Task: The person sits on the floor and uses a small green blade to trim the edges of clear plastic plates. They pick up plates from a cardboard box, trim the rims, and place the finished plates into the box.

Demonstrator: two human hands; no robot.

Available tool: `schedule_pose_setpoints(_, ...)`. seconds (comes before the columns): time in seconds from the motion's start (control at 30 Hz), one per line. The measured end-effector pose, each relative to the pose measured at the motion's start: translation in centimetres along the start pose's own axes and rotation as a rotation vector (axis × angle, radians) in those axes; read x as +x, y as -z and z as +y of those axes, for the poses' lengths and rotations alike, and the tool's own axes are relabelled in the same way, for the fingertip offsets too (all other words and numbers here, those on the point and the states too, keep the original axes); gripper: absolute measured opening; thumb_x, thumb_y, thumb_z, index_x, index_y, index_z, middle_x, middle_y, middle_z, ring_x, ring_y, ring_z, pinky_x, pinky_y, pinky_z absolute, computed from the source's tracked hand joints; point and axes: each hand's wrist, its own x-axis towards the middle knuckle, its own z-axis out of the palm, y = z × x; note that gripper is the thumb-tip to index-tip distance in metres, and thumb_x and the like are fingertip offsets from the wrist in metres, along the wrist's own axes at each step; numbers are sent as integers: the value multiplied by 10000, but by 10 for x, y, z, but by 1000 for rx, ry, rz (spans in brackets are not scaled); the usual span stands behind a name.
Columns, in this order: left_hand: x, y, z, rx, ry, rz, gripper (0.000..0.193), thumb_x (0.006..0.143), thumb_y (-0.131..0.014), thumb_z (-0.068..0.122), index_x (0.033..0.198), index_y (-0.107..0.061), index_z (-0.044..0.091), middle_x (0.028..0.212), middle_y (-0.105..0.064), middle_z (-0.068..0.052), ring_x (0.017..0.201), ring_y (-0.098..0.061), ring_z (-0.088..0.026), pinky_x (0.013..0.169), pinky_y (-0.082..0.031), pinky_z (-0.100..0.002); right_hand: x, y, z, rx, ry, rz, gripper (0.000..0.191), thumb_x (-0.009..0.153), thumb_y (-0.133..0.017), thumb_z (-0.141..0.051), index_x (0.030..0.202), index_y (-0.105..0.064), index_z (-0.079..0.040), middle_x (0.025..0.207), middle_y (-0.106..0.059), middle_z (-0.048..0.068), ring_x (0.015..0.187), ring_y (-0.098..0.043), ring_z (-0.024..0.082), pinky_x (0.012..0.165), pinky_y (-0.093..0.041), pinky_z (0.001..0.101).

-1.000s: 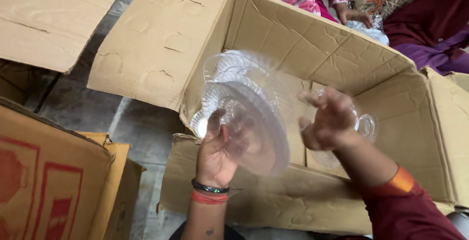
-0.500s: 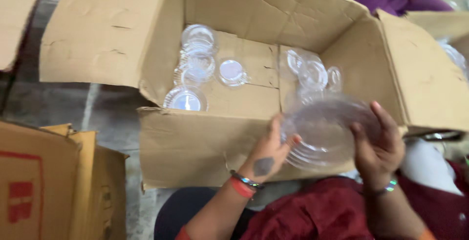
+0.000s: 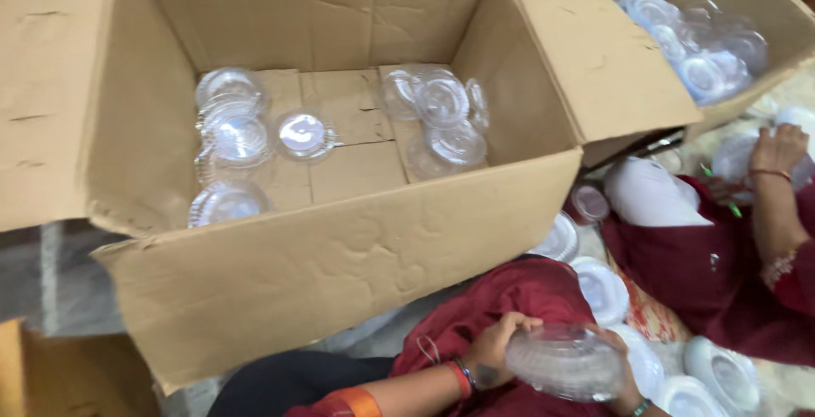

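Cardboard box (image 3: 280, 273), open, holds clear plastic lids (image 3: 233, 132) in two groups. A second box (image 3: 764, 9) at upper right holds more. Left hand (image 3: 497, 353) and right hand (image 3: 624, 379) each close their grip on a clear ribbed lid stack (image 3: 564, 362), lying sideways over the lap.

My right hand (image 3: 626, 383) is mostly hidden behind the stack of clear plastic lids (image 3: 564, 362), so its grip there stays unclear. Right of that stack, the frame's bottom edge cuts off a white lid (image 3: 689, 398), and motion blur smears the lids' ridges.
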Motion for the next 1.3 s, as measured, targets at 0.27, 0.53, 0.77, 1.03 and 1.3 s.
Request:
schedule_pose_setpoints(0.27, 22, 55, 46, 100, 49, 186, 476, 932, -555, 64, 1390, -684, 53, 1391, -751, -117, 1307, -736, -217, 1131, -566, -353, 77, -22, -49, 34, 303, -248, 781, 889, -653, -498, 1465, -409, -31, 1360, -588, 167, 1249, -596, 268, 1059, -471, 408)
schedule_pose_setpoints(0.53, 36, 263, 108, 224, -305, 749, 429, 1025, -611, 63, 1441, -569, -34, 1412, -648, -173, 1261, -632, -281, 1101, -516, -408, 331, -120, -235, -702, 693, -132, 199, 1017, -669, -220, 1160, -688, -83, 1090, -698, 154, 1048, -650, 345, 912, -523, 431)
schedule_pose_setpoints(0.77, -10, 378, 155, 360, -717, 1565, 510, 1077, -758, 19, 1501, -483, -47, 1402, -592, -131, 1180, -570, -226, 1027, -501, -372, 494, -298, -249, -1464, 196, -964, 553, 879, -728, -448, 1362, -594, -216, 1210, -692, 111, 1138, -646, 339, 952, -509, 479)
schedule_pose_setpoints(1.03, -5, 357, 203, -155, -658, 1612, 604, 1078, -675, 273, 1539, -435, -34, 1543, -536, -144, 1351, -578, -263, 1178, -470, -414, 492, -532, -191, -1105, 151, -665, 919, 850, -785, -553, 1471, -358, -28, 1256, -634, 242, 1178, -601, 402, 986, -482, 482)
schedule_pose_setpoints(1.3, -3, 360, 224, -474, -636, 1542, 569, 1053, -641, 321, 1503, -461, 24, 1525, -550, -108, 1379, -572, -255, 1226, -439, -464, 526, -503, -187, -407, -129, -565, 490, 803, -862, -371, 1028, -680, 25, 1049, -710, 212, 934, -686, 310, 754, -588, 412)
